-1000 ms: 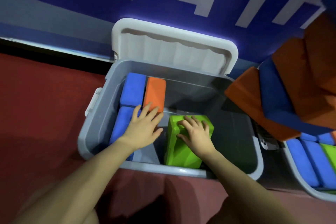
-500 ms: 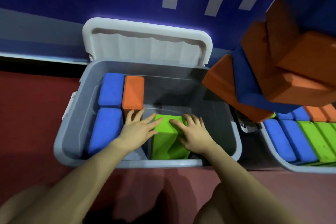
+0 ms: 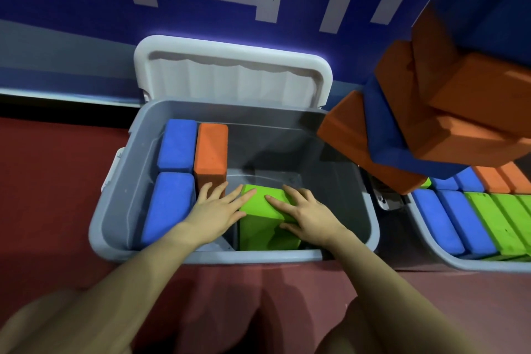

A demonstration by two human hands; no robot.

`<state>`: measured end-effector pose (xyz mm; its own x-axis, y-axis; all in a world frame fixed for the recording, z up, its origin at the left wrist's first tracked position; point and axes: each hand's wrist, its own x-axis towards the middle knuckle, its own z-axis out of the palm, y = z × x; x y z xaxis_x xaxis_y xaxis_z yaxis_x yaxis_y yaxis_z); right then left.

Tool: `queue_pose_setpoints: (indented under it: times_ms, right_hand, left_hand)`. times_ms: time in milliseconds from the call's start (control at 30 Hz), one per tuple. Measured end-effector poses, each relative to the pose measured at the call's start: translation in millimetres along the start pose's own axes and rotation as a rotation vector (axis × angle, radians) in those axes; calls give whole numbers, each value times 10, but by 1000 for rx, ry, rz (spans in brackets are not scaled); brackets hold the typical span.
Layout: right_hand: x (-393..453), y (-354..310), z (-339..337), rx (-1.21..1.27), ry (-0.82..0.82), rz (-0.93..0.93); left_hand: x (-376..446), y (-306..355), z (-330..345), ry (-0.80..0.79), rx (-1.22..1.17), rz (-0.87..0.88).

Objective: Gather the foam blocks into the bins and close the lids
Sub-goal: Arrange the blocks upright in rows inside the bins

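Standing on end near the front wall of the grey plastic bin (image 3: 115, 210), the green foam block (image 3: 263, 207) runs near to far. Your left hand (image 3: 217, 211) and right hand (image 3: 306, 214) both lie on it with straight fingers, neither gripping. The free slot beside the upright orange foam block (image 3: 211, 156) lies to its left, so your right hand seems better placed to push.

Matt foam blocks (image 3: 260, 204) — smooth plastic bin (image 3: 120, 204)

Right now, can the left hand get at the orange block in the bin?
Probably yes. The left hand is already inside the open bin, fingertips right at the orange block, with nothing between them.
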<state>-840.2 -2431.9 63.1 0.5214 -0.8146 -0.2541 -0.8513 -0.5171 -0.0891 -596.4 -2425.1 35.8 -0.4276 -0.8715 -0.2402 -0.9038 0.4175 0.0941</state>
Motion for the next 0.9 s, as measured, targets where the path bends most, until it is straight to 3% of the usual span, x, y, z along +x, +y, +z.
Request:
queue_pose_setpoints:
  times_ms: [100, 300, 467, 600, 800, 900]
  right_hand:
    - [-30, -34, -67, -41, 37, 3]
    - [5, -252, -298, 47, 305, 5]
    - [35, -485, -567, 38, 341, 6]
    - [50, -647, -674, -31, 198, 40]
    - [-108, -864, -881, -47, 436, 115]
    - [-89, -1030, -1186, -31, 447, 169]
  left_hand:
    - [-2, 20, -49, 30, -93, -28]
    - [84, -33, -343, 205, -262, -130]
    - [22, -167, -572, 277, -320, -86]
    - [-48, -195, -659, 289, -258, -63]
    - [-174, -201, -844, 383, -485, -55]
    - [-177, -284, -1162, 449, -581, -31]
